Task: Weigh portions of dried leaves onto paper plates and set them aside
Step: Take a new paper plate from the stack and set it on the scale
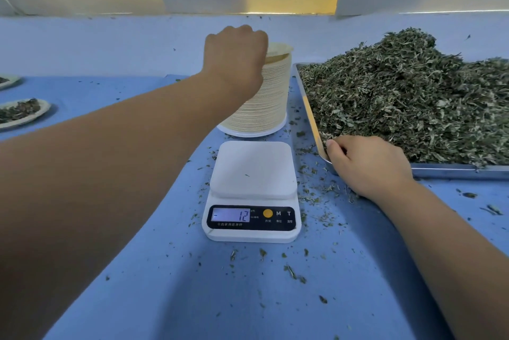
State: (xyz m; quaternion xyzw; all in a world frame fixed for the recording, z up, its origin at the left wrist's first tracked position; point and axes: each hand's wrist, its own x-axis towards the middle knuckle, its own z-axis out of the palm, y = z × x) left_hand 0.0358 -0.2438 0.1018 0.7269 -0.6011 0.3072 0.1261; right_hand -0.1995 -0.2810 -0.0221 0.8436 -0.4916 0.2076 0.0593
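Observation:
My left hand [237, 55] reaches over a tall stack of paper plates [264, 102] behind the scale, fingers closed on the top plate, which is lifted at an angle. The white kitchen scale [252, 171] stands in the middle with a bare platform; its display reads minus 12. My right hand [369, 164] rests curled on the near left corner of the metal tray [454, 170], fingers in the heap of dried leaves [407, 97]. Whether it holds leaves is hidden.
Two filled paper plates, one [22, 113] nearer and one [7, 81] behind it, lie at the far left edge. Leaf crumbs are scattered over the blue tabletop [248, 298] around the scale. A white wall ledge runs along the back.

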